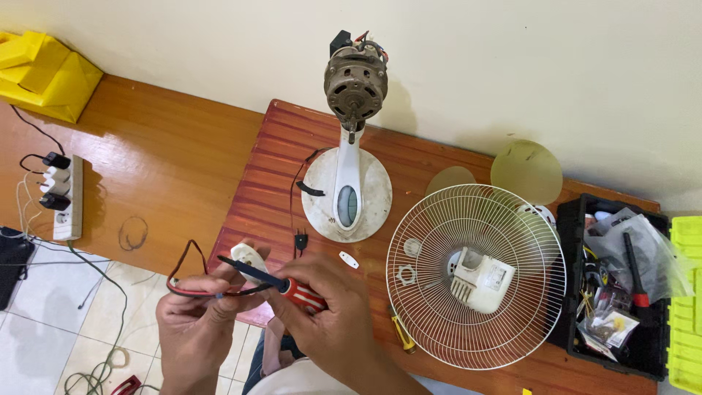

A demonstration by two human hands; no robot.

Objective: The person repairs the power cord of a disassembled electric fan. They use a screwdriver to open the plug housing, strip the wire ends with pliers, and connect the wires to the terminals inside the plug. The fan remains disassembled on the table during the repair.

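You hold a small white plastic plug body (247, 257) with red and black wires (191, 287) looping from it, just off the near edge of the reddish ribbed wooden table (263, 183). Your left hand (194, 325) is curled shut around the plug and wires; your right hand (329, 311) is closed on a screwdriver with a red-and-white striped handle (301, 294), its dark shaft angled onto the plug. Keep the tip seated square in the screw and brace the plug firmly, I would judge, since smooth plastic slips easily. Beyond stands a white fan stand with a bare metal motor (355, 84) on a round base, a white wire fan guard (475, 274) lying flat, and a black toolbox (618, 292) of loose parts at the right.
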